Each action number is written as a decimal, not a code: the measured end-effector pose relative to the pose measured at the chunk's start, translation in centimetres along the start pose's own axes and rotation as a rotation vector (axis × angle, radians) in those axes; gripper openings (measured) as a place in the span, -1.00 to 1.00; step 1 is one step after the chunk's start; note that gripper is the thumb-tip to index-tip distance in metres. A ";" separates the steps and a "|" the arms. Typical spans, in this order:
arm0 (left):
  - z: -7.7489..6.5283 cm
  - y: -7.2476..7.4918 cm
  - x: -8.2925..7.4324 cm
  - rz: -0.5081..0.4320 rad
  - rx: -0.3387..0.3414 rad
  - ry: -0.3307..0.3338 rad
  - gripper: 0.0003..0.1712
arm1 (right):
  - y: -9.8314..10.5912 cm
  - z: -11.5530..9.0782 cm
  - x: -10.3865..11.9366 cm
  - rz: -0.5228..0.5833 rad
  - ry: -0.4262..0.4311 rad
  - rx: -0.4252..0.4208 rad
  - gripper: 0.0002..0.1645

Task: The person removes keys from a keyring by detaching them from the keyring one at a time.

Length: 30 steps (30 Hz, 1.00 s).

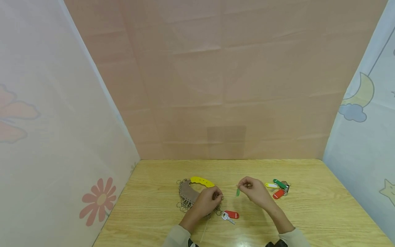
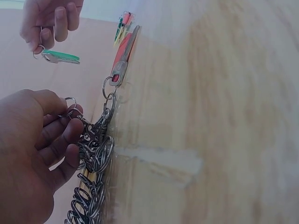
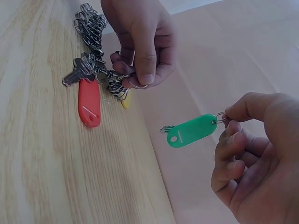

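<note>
My left hand (image 1: 207,201) pinches a metal ring (image 2: 71,101) between thumb and forefinger. That ring belongs to a key holder with a brown crescent body (image 1: 187,192), a yellow handle (image 1: 202,180) and several metal rings and clasps along its curved edge. To the right, my right hand (image 1: 254,192) pinches the split ring (image 3: 221,116) of a green key tag (image 3: 194,130), which hangs in the air with a silver key (image 2: 55,58). Below and between the hands, a red key tag (image 1: 232,214) and its key (image 1: 227,217) lie at the holder's right end.
Right of my right hand, a small pile of keys has a yellow tag (image 1: 271,185), a green tag (image 1: 279,183) and a red tag (image 1: 278,194). The wooden table (image 1: 324,206) meets a pinkish cloth wall (image 1: 277,103) at the back, with printed sheets on both sides.
</note>
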State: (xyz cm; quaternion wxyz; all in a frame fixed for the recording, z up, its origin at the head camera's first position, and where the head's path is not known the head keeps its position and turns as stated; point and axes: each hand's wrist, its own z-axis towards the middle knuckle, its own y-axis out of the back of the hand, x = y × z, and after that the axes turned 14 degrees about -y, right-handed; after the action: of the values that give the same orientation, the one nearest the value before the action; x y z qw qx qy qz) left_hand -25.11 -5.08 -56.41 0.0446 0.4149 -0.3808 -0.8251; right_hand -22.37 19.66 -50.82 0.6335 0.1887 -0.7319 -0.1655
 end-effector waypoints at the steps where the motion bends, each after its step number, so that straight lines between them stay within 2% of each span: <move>1: 0.0 0.0 0.0 0.000 0.001 0.002 -0.91 | 0.1 0.0 0.0 -0.004 0.004 -0.007 -0.84; 15: -0.1 0.0 0.1 0.001 0.007 0.008 -0.91 | 1.5 0.1 0.0 -0.032 0.018 -0.045 -0.87; 30: -0.2 -0.2 0.4 -0.008 0.014 0.013 -0.90 | 3.4 0.3 -0.8 -0.005 0.016 -0.041 -0.76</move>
State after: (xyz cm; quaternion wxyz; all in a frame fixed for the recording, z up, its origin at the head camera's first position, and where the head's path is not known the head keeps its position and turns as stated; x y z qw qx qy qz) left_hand -25.20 -5.26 -56.86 0.0408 0.4222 -0.3845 -0.8199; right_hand -22.81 23.00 -49.90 0.6429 0.1787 -0.7227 -0.1804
